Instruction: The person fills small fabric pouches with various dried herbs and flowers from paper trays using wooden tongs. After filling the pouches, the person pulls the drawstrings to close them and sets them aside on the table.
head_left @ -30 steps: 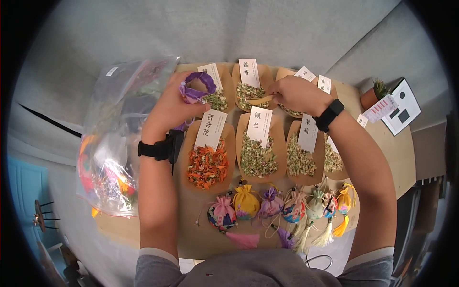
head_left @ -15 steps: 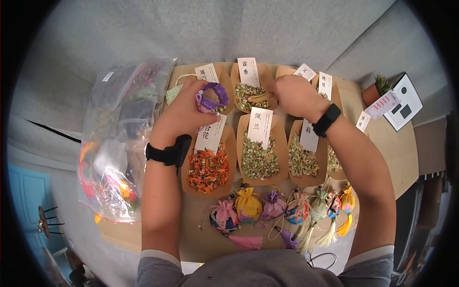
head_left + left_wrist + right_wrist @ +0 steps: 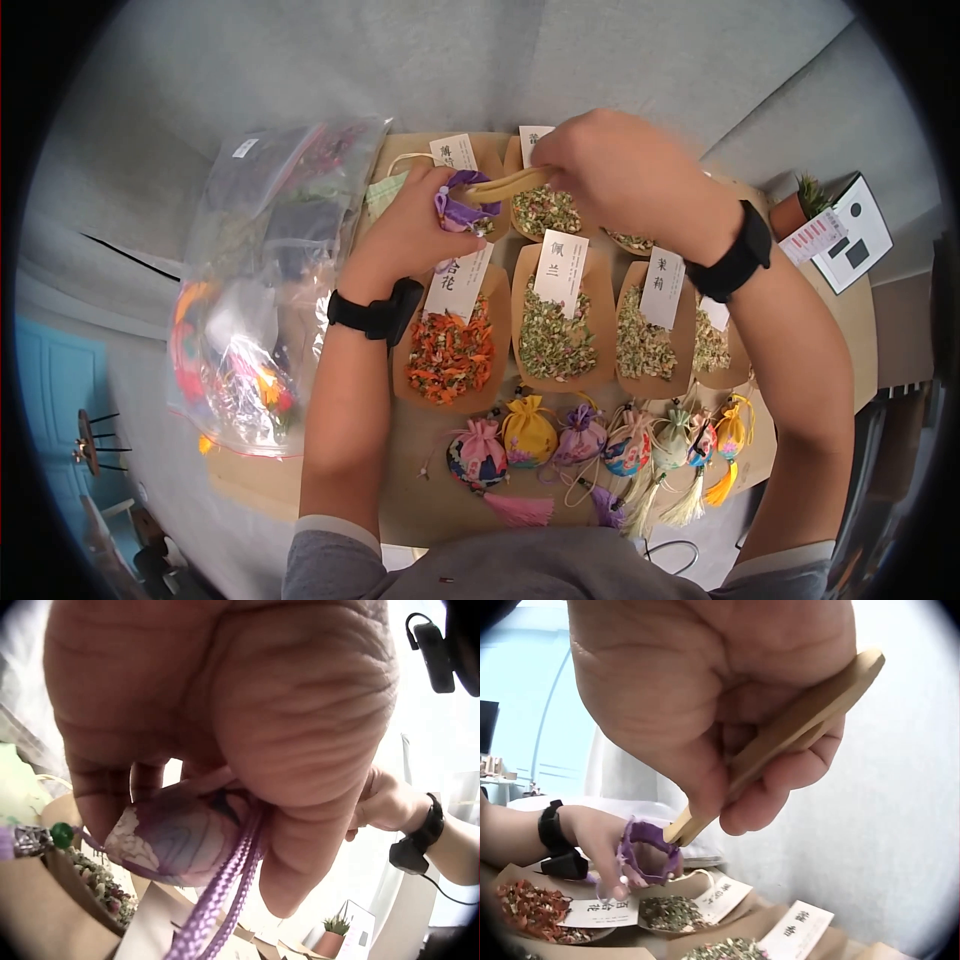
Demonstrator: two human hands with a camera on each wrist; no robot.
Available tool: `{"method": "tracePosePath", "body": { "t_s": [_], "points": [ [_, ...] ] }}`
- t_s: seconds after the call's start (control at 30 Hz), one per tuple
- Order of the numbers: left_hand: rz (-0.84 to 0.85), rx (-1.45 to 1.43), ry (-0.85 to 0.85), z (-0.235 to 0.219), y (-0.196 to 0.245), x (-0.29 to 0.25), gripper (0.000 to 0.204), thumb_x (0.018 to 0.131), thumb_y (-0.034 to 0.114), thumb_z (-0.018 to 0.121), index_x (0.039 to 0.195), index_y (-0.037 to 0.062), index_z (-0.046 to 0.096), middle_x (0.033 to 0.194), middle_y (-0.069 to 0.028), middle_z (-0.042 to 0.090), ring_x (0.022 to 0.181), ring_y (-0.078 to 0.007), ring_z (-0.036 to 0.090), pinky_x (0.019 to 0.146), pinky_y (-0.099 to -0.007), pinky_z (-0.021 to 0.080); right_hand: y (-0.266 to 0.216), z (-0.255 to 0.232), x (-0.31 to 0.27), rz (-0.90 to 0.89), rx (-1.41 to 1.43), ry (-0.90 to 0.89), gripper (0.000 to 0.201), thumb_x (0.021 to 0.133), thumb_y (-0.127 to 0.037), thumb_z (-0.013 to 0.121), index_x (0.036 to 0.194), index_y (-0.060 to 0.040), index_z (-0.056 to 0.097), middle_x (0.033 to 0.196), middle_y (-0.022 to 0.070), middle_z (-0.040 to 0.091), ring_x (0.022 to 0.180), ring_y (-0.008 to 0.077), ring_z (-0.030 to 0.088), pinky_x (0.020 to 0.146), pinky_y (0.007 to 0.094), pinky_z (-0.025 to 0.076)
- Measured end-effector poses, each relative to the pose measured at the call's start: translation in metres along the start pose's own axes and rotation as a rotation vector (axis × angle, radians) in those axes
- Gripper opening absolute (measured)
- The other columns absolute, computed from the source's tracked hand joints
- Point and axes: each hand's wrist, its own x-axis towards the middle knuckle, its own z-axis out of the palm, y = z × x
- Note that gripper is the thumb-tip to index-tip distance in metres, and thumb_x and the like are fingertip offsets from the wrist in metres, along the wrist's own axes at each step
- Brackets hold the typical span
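My left hand (image 3: 408, 225) holds a small purple drawstring pouch (image 3: 462, 215), fingers and thumb around its sides and its mouth spread wide. Purple cords (image 3: 214, 900) hang from it in the left wrist view, with a green bead (image 3: 62, 835) at one side. My right hand (image 3: 625, 170) pinches a pair of wooden tongs (image 3: 510, 184), whose tips reach the pouch's mouth. From the right wrist, the tongs (image 3: 780, 735) slant down to the purple rim. Below the hands stands a paper tray of dried herbs (image 3: 545, 212).
More labelled trays carry orange petals (image 3: 450, 355) and green herbs (image 3: 557, 335). Several finished tasselled sachets (image 3: 530, 432) line the front edge. A large clear plastic bag (image 3: 250, 300) lies at left; a potted plant (image 3: 790, 210) and a white board (image 3: 850, 240) stand at right.
My right hand has lifted the tongs from the herb tray and brought them left to the pouch. The left hand has shifted right with the pouch.
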Motion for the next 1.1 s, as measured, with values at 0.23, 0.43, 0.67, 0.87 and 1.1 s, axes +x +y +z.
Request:
{"method": "tracePosePath", "body": {
  "t_s": [0.23, 0.43, 0.67, 0.87, 1.1],
  "points": [
    [-0.008, -0.038, 0.066, 0.0, -0.002, -0.003, 0.075, 0.07, 0.015, 0.087, 0.133, -0.002, 0.052, 0.129, -0.0136, 0.052, 0.117, -0.0238, 0.058, 0.098, -0.0337, 0.049, 0.022, 0.007, -0.01, 0.104, -0.056, -0.1, 0.012, 0.076, -0.002, 0.067, 0.088, -0.0019, 0.072, 0.083, 0.0184, 0.07, 0.084, 0.0369, 0.068, 0.074, 0.0462, 0.054],
    [-0.036, -0.041, 0.037, 0.001, -0.003, -0.001, 0.077, 0.069, 0.016, 0.088, 0.134, -0.0021, 0.051, 0.125, -0.0125, 0.056, 0.114, -0.0224, 0.059, 0.098, -0.0332, 0.048, 0.036, 0.063, -0.027, 0.023, -0.075, -0.167, 0.012, 0.077, -0.002, 0.065, 0.087, -0.0022, 0.073, 0.084, 0.0174, 0.071, 0.084, 0.0358, 0.07, 0.074, 0.0441, 0.056],
    [-0.01, -0.065, 0.055, 0.004, -0.011, 0.0, 0.075, 0.069, 0.016, 0.087, 0.133, -0.003, 0.052, 0.125, -0.0138, 0.053, 0.113, -0.0255, 0.059, 0.096, -0.0343, 0.049, 0.038, 0.063, -0.028, 0.183, -0.169, -0.229, 0.011, 0.079, -0.004, 0.063, 0.084, -0.0007, 0.072, 0.086, 0.0194, 0.071, 0.085, 0.0367, 0.07, 0.075, 0.0446, 0.057],
    [-0.028, -0.039, 0.043, 0.002, -0.004, -0.001, 0.075, 0.07, 0.016, 0.088, 0.133, -0.0009, 0.052, 0.123, -0.012, 0.057, 0.114, -0.022, 0.059, 0.097, -0.0331, 0.049, 0.066, 0.069, -0.029, 0.305, -0.089, -0.269, 0.014, 0.082, -0.005, 0.061, 0.088, 0.0032, 0.071, 0.09, 0.0232, 0.07, 0.088, 0.0382, 0.069, 0.079, 0.0451, 0.055],
    [-0.019, -0.083, 0.029, 0.002, -0.005, -0.002, 0.076, 0.07, 0.016, 0.088, 0.134, -0.0019, 0.051, 0.127, -0.0126, 0.057, 0.115, -0.0221, 0.06, 0.098, -0.0329, 0.05, 0.058, 0.063, -0.025, 0.386, 0.232, -0.387, 0.027, 0.086, -0.007, 0.061, 0.107, 0.0037, 0.073, 0.1, 0.0214, 0.073, 0.092, 0.0337, 0.07, 0.084, 0.0395, 0.054]
  ]
}}
